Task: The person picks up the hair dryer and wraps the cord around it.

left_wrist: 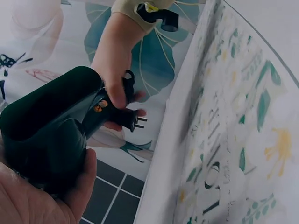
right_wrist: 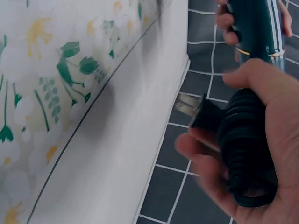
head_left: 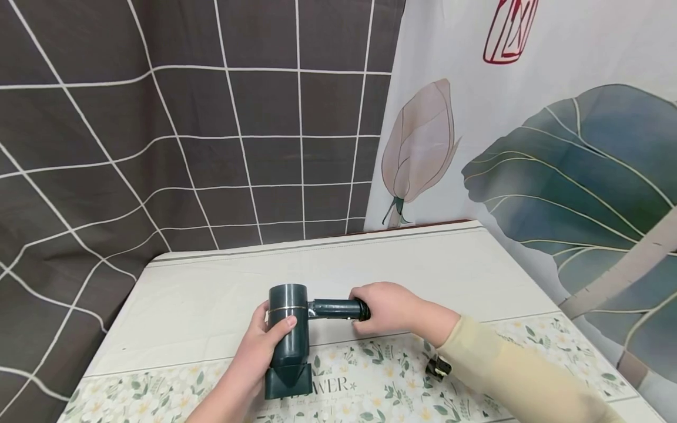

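Observation:
A dark green hair dryer [head_left: 288, 335] is held above the table, its barrel upright and its flat nozzle [head_left: 288, 380] pointing down. My left hand [head_left: 259, 346] grips the barrel from the left, thumb across its front. At the far end of the handle [head_left: 334, 309], which points right, my right hand [head_left: 388, 308] holds on. In the right wrist view the ribbed cord end [right_wrist: 245, 140] lies within the right hand. A two-pronged plug [left_wrist: 128, 120] sticks out beside that hand's fingers in the left wrist view. Most of the cord is hidden.
Beneath the hands lies a table [head_left: 222, 294] with a white cloth and a floral printed band. A dark gridded curtain [head_left: 264, 153] hangs behind and to the left. Another white curtain [head_left: 433, 47] with large leaves hangs at the right. A small black device [head_left: 438, 368] sits by the right sleeve.

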`<state>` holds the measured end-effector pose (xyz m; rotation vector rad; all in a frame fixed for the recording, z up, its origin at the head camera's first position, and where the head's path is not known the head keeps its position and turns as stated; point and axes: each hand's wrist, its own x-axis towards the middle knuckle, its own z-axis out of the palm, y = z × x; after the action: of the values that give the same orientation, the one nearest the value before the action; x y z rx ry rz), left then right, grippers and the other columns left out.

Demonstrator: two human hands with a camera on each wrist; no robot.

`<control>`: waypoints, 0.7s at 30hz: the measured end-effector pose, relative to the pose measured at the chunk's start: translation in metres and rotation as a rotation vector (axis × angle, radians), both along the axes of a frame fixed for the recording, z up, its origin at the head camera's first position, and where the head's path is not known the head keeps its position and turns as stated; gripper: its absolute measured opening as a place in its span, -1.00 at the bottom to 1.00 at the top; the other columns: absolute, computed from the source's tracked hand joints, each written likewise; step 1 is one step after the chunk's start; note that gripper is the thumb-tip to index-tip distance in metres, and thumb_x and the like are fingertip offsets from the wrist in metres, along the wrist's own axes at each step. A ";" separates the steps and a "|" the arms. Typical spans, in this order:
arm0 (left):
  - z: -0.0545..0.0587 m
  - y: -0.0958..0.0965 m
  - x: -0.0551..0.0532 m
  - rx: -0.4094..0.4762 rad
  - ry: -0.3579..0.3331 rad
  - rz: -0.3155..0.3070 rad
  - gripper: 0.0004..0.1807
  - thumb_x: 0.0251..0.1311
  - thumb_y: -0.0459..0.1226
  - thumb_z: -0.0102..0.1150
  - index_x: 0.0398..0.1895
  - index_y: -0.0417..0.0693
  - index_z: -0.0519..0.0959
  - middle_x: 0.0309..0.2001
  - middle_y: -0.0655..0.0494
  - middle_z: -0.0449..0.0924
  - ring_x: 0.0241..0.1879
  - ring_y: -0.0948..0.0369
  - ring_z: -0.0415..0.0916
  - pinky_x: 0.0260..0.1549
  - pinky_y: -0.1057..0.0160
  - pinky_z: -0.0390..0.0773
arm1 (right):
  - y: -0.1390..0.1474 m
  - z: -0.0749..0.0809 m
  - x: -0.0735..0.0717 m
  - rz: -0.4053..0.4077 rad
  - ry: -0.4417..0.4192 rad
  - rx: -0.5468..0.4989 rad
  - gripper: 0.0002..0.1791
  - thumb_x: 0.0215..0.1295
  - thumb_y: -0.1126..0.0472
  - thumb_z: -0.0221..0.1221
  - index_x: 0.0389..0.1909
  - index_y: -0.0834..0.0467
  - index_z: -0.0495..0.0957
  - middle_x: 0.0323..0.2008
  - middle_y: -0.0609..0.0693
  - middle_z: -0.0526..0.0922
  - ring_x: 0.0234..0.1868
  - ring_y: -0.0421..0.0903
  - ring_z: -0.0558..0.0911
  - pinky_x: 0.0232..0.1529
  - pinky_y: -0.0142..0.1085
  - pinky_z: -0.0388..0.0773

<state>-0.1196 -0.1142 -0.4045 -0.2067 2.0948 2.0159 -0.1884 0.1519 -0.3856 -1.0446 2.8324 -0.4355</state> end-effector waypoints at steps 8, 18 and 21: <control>0.001 -0.001 0.003 0.015 0.040 -0.030 -0.02 0.24 -0.06 0.30 0.55 0.02 -0.11 0.12 -0.28 0.45 -0.16 0.05 0.62 -0.16 0.09 0.58 | 0.001 0.002 -0.005 0.050 -0.124 -0.033 -0.81 0.05 0.04 0.37 -0.35 -0.05 0.59 -0.62 -0.28 0.46 -0.63 -0.31 0.35 -0.53 -0.38 0.34; -0.003 -0.007 0.002 0.012 0.147 -0.097 -0.08 0.21 -0.24 0.32 0.52 0.04 -0.02 0.01 -0.19 0.51 -0.15 0.03 0.63 -0.19 0.11 0.60 | 0.008 0.000 -0.016 0.080 -0.823 -0.250 -0.93 0.09 0.27 0.29 -0.37 0.11 0.64 -0.62 0.08 0.60 -0.75 -0.17 0.44 -0.65 -0.31 0.43; -0.004 -0.007 0.001 -0.005 0.140 -0.100 -0.10 0.23 -0.21 0.32 0.52 0.07 -0.02 0.04 -0.18 0.52 -0.12 0.04 0.63 -0.14 0.10 0.58 | 0.008 -0.001 -0.019 0.066 -0.860 -0.241 -0.89 0.10 0.25 0.30 -0.33 0.12 0.63 -0.63 0.11 0.61 -0.75 -0.17 0.47 -0.64 -0.29 0.46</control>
<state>-0.1185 -0.1214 -0.4081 0.0388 2.1454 2.0203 -0.2073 0.1596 -0.3867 -0.7207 2.0055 -0.9585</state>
